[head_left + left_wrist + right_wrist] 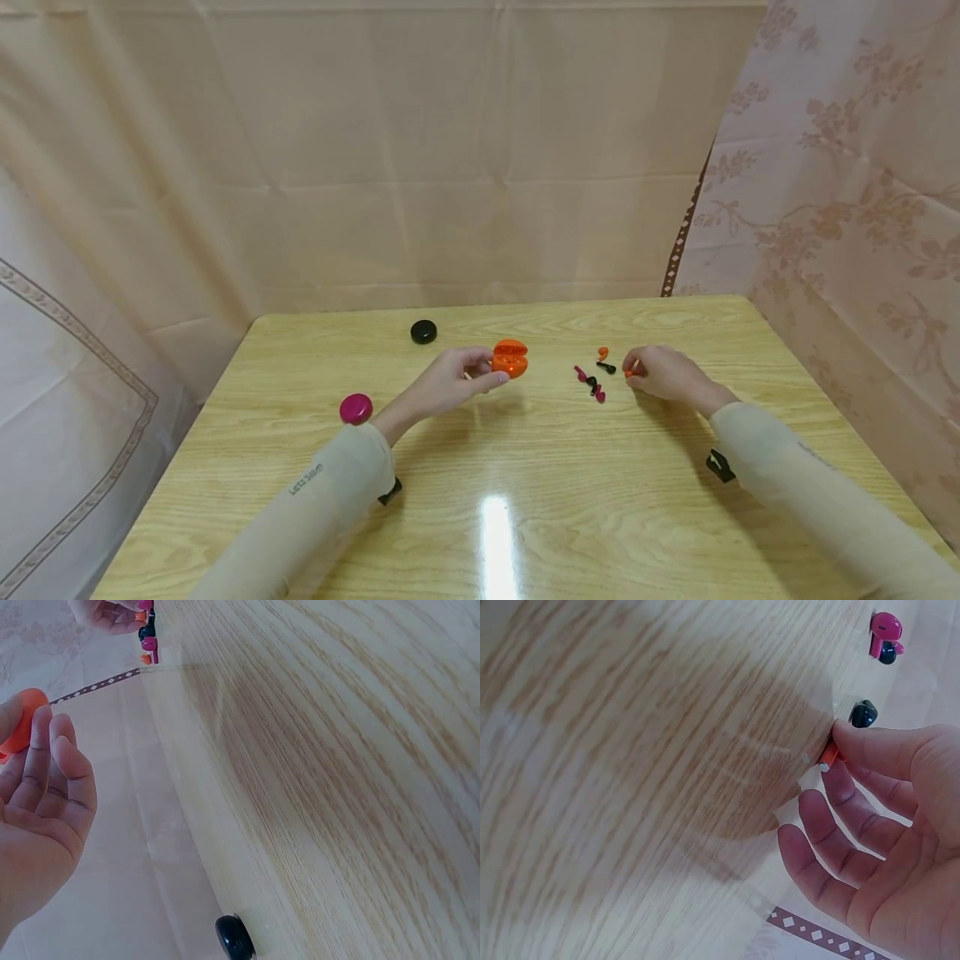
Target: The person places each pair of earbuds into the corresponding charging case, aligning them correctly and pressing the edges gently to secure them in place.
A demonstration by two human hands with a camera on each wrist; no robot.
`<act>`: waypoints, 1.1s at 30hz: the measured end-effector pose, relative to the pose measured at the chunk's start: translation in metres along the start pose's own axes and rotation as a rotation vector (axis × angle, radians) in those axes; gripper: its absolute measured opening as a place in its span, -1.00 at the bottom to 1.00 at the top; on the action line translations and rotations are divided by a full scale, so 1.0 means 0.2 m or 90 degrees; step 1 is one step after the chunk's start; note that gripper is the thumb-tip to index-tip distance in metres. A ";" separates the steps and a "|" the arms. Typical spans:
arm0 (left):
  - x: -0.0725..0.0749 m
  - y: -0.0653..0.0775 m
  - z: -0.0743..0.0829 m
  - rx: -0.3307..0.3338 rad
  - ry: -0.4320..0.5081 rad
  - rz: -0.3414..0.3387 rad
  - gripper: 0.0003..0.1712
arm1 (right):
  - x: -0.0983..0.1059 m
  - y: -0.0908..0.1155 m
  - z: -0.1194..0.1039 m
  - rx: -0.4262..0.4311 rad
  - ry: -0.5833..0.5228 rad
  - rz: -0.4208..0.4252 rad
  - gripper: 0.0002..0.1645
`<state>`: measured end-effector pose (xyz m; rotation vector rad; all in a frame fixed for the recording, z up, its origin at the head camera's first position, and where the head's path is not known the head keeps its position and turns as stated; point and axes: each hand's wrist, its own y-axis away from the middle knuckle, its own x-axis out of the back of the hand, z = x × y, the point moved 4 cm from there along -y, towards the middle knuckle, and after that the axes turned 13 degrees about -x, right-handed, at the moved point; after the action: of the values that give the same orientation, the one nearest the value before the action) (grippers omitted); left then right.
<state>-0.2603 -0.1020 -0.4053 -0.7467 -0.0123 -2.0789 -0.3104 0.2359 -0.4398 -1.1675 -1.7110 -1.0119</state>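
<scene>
My left hand [455,375] holds an orange earbud case [511,360] above the table, its lid raised. In the left wrist view the thumb and fingers grip the case [31,720] from both sides. Over on the right, my right hand [666,375] pinches an orange earbud [829,754] between thumb and index finger, close to the tabletop. Beside that hand lie another orange earbud [603,353], a black earbud [607,367], a second black earbud [592,385], a magenta earbud [581,374] and another magenta earbud [600,395].
A closed black case [423,332] stands near the table's back edge, left of centre. Further left and nearer sits a closed magenta case [356,408]. Curtains [480,167] hang behind the wooden table [600,517] and at its sides.
</scene>
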 end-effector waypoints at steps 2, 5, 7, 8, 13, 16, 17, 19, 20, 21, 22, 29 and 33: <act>0.00 0.00 0.00 0.004 0.006 0.001 -0.65 | 0.00 0.00 0.00 -0.004 -0.001 0.000 -0.82; 0.00 0.00 0.00 0.007 0.013 0.003 -0.64 | 0.00 0.00 0.00 -0.005 0.001 0.002 -0.82; 0.00 0.00 0.01 0.006 0.013 0.002 -0.65 | -0.01 -0.01 0.00 -0.006 0.003 0.004 -0.82; 0.00 0.00 0.01 0.006 0.013 0.002 -0.67 | -0.01 -0.01 0.00 -0.006 0.004 0.005 -0.82; -0.01 -0.01 0.01 0.004 0.013 0.000 -0.69 | -0.01 -0.01 0.00 -0.007 0.011 0.006 -0.83; -0.01 -0.01 0.01 0.004 0.014 -0.004 -0.69 | -0.01 -0.01 0.00 -0.005 0.014 0.007 -0.82; -0.01 -0.01 0.01 0.003 0.014 -0.005 -0.69 | -0.01 -0.01 0.00 -0.005 0.013 0.007 -0.82; -0.01 -0.01 0.01 0.002 0.014 -0.006 -0.70 | -0.01 0.00 0.00 -0.003 0.012 0.008 -0.81; -0.01 -0.01 0.02 0.002 0.014 -0.006 -0.70 | -0.01 0.00 0.00 -0.003 0.010 0.008 -0.81; -0.01 -0.01 0.02 0.002 0.014 -0.006 -0.69 | -0.01 0.00 0.00 -0.005 0.006 0.009 -0.81; -0.01 -0.01 0.02 0.001 0.014 -0.006 -0.69 | 0.00 0.00 0.00 -0.004 0.003 0.010 -0.80; -0.01 -0.01 0.01 -0.001 0.016 -0.007 -0.68 | 0.00 0.00 -0.01 0.013 -0.004 0.026 -0.75; -0.01 -0.01 0.01 -0.004 0.014 -0.007 -0.67 | 0.01 0.00 -0.05 0.017 -0.030 0.033 -0.69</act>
<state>-0.2600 -0.0979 -0.4035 -0.7280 0.0021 -2.0978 -0.3081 0.2282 -0.4355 -1.2208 -1.7175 -0.9343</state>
